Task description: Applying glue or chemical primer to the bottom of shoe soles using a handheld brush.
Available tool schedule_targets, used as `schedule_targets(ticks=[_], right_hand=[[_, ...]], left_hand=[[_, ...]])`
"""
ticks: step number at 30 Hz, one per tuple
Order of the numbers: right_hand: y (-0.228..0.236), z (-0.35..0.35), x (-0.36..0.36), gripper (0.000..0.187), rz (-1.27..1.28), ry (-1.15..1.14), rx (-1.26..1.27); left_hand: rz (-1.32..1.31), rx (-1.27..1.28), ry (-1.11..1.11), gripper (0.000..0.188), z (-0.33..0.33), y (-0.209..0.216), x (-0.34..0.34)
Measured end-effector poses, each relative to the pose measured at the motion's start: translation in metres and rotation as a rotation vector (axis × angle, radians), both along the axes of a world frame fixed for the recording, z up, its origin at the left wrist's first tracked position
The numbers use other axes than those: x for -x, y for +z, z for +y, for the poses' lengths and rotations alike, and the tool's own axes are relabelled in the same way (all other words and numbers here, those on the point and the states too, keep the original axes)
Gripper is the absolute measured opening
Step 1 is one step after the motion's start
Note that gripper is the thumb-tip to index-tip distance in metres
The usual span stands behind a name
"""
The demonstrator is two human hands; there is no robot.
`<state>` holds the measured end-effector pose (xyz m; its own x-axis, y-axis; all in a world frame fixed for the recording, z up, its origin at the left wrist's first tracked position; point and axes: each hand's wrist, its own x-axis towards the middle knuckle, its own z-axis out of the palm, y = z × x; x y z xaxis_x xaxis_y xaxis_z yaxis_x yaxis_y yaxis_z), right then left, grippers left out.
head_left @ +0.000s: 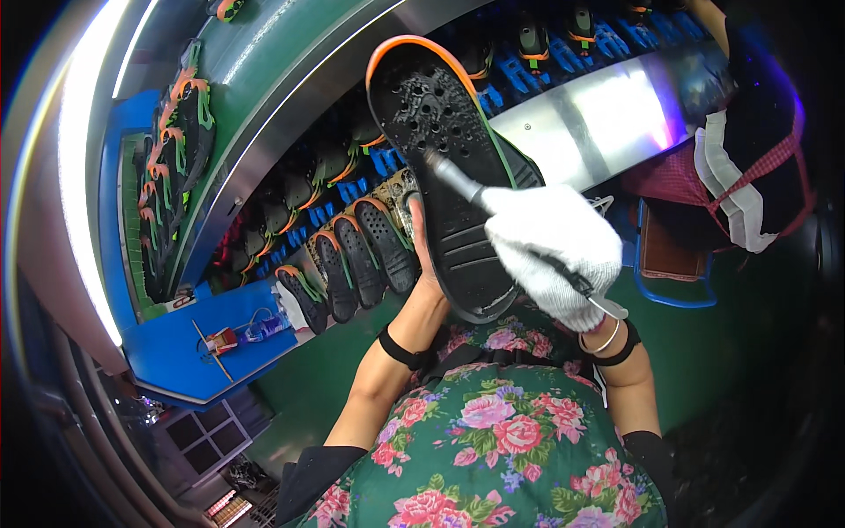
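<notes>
A black shoe sole [475,211] with an orange and green rim stands large in front of me, its upper part pitted with holes and shining as if wet. My bare left hand [427,246] grips it along its left edge; most of the fingers are hidden behind it. In a white knitted glove, my right hand [554,251] is closed round a brush [453,180], whose tip meets the sole just below the holes. A thin tool with a rounded metal end [607,305] also sticks out of the right hand near the wrist. Part of another dark ridged piece [521,165] shows behind the sole.
Several similar soles [348,255] lean in a row at the left. Behind them, a line carries shoes on blue holders [519,75] beside a metal rail [299,84]. A blue table [176,352] holds a bottle [264,327]. A brown-seated stool [673,246] stands at right.
</notes>
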<state>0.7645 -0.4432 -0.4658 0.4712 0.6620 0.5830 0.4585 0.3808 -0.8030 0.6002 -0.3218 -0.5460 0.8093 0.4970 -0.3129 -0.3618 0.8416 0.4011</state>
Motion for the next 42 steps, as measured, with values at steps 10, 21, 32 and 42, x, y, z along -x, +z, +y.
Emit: schedule_targets(ticks=[10,21,32,42], right_hand=[[0.001,-0.007,0.002,0.025,0.173,0.148,-0.006],[-0.003,-0.016,0.007,0.022,0.146,0.156,-0.066],[-0.013,-0.029,0.003,0.026,0.145,0.199,-0.098],[-0.025,-0.032,0.006,0.025,0.159,0.343,-0.103]], left_hand=[[-0.355,-0.018,-0.091,0.109,-0.003,0.039,-0.044],[-0.388,0.084,-0.12,0.115,0.008,0.044,-0.05],[-0.369,-0.075,-0.168,0.111,0.018,0.032,-0.056],[-0.327,0.049,-0.05,0.124,0.012,0.042,-0.052]])
